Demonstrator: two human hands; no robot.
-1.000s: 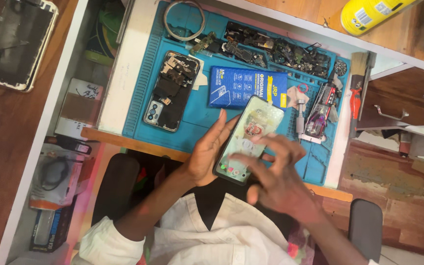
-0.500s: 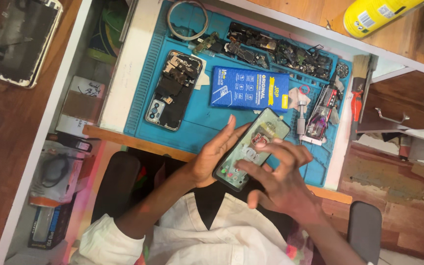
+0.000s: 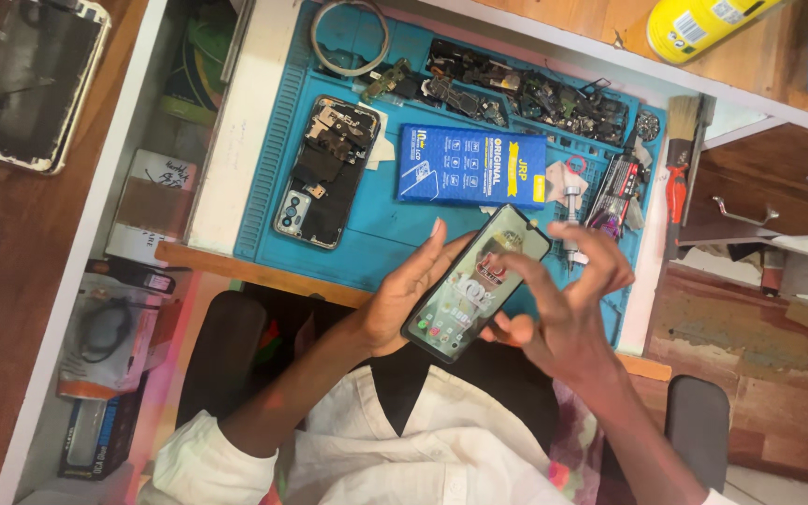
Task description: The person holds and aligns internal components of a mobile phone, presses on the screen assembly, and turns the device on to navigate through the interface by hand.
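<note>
My left hand (image 3: 406, 292) grips a smartphone (image 3: 465, 292) with a lit screen, held tilted over the near edge of the blue work mat (image 3: 385, 224). Over the phone's right side hovers my right hand (image 3: 563, 304), fingers spread, with the thumb and a fingertip touching the screen. On the mat to the left lies an opened phone (image 3: 324, 173) with its insides showing. A blue flat box (image 3: 471, 168) lies just beyond the held phone.
Several small phone parts (image 3: 526, 93) line the mat's far edge, with a ring of cable (image 3: 348, 37). A brush and red-handled tool (image 3: 677, 159) lie at the right. A yellow can (image 3: 703, 23) stands far right. A cracked screen panel (image 3: 25, 79) rests far left.
The held phone has tilted and shifted slightly right. My right hand's fingers have spread wider over its screen.
</note>
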